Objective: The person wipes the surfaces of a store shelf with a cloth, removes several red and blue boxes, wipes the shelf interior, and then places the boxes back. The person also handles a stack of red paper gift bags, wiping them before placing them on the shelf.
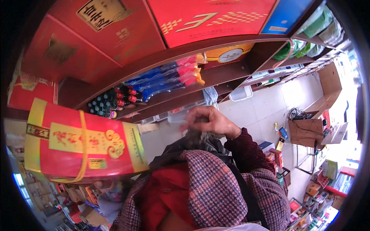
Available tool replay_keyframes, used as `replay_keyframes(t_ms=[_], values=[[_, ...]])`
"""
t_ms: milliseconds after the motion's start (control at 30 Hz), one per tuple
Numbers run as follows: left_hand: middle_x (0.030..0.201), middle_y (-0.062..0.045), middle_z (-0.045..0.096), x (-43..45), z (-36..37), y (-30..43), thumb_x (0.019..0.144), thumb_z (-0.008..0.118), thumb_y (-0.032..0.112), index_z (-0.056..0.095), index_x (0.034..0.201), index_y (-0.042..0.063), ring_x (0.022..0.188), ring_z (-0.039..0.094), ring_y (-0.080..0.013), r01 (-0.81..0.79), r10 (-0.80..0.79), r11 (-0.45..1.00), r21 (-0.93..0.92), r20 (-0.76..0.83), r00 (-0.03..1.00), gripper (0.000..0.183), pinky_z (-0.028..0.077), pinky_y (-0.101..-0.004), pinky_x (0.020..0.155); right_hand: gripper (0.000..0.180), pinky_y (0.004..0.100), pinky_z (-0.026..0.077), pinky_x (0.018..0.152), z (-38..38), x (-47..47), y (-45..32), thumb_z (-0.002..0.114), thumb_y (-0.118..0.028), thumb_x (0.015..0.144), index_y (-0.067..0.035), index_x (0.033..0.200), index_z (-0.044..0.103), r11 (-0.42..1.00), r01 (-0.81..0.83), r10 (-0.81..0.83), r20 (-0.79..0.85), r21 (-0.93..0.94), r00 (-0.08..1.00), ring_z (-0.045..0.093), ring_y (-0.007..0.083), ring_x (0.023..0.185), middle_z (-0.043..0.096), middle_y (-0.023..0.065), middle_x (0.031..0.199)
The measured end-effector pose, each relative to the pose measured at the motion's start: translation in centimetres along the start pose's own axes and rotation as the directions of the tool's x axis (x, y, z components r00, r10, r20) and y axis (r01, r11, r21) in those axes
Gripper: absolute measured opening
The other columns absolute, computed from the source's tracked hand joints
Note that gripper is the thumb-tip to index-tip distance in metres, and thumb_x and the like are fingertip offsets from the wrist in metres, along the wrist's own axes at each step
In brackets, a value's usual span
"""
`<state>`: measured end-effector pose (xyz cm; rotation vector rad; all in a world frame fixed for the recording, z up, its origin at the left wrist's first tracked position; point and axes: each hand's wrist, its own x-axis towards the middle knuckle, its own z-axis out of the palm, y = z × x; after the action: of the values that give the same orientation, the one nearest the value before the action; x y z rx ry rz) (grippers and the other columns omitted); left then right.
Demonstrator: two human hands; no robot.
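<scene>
A red and gold gift box [108,144] with a yellow cord handle hangs tilted at the left, close to the camera. My left hand cannot be made out; the box and my clothing cover that side. Near the middle, my right hand [212,119] is curled, its fingers closed on a dark, bunched cloth [199,134]. Motion blurs both the fingers and the cloth, so the exact grip is unclear. Black material [173,147] lies just beneath, against my checked coat.
A dark wooden shelf [225,78] crosses ahead, holding bottles [105,102], plastic-wrapped blue and red packages [164,76] and large red boxes [214,20]. At the right, a cardboard box [306,132] with cables rises from the tiled floor [245,112]. Crowded goods lie lower left and right.
</scene>
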<state>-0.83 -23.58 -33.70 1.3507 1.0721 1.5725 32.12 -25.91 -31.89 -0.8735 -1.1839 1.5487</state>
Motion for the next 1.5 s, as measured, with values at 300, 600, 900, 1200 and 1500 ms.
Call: replay_keyframes(t_ms=[300,600,900,1200,1500], values=[[0.124,-0.022,0.051,2.9,8.6,-5.7,0.082,0.064,0.017,0.045,0.129,0.000,0.117,0.049,-0.0359,0.174,-0.280,0.957,0.231,0.589,0.758,0.053,0.038,-0.0461,0.099,0.067,0.0331,0.049,0.082,3.1,-2.4,-9.8,0.072,-0.015,0.080,-0.003,0.138,0.040,0.811,0.048,-0.009,0.070,-0.584,0.998,0.061,0.0241,0.088,0.064,0.0123,0.097],[0.123,-0.022,0.051,2.2,13.6,-13.4,0.083,0.064,0.014,0.047,0.127,0.000,0.118,0.048,-0.0363,0.155,-0.363,0.929,0.337,0.740,0.567,0.050,0.037,-0.0459,0.100,0.043,0.0379,0.051,0.085,-5.2,-10.5,0.0,0.071,-0.021,0.077,-0.007,0.116,0.060,0.443,-0.026,-0.297,-0.174,-0.896,0.939,0.062,0.0313,0.100,0.064,0.0127,0.112],[0.122,-0.022,0.051,0.6,25.5,-20.5,0.083,0.064,0.011,0.048,0.125,0.001,0.118,0.047,-0.0367,-0.118,-0.080,0.978,0.174,0.828,0.556,0.046,0.035,-0.0456,0.101,0.035,0.0391,0.053,0.075,-16.6,-6.6,1.3,0.071,-0.024,0.077,-0.010,0.108,0.064,0.334,-0.063,-0.336,-0.181,-0.941,0.924,0.064,0.0329,0.086,0.067,0.0132,0.099],[0.132,-0.029,0.040,3.0,29.6,-20.3,0.081,0.063,0.004,0.031,0.137,-0.005,0.125,0.040,-0.0422,-0.083,-0.159,0.963,0.256,0.790,0.592,0.065,0.030,-0.0440,0.106,0.039,0.0421,0.051,0.073,-22.8,0.8,3.4,0.072,-0.036,0.076,-0.008,0.103,0.063,0.346,-0.295,-0.041,-0.328,-0.891,0.944,0.062,0.0364,0.085,0.065,0.0174,0.093],[0.124,-0.026,0.047,1.2,30.6,-19.3,0.080,0.065,0.002,0.033,0.131,-0.005,0.114,0.050,-0.0384,-0.060,-0.128,0.960,0.273,0.621,0.773,0.061,0.038,-0.0436,0.098,0.037,0.0450,0.050,0.072,-23.8,1.5,3.6,0.070,-0.040,0.075,-0.008,0.094,0.067,0.284,-0.367,-0.016,-0.387,-0.886,0.922,0.062,0.0379,0.084,0.066,0.0194,0.088]])
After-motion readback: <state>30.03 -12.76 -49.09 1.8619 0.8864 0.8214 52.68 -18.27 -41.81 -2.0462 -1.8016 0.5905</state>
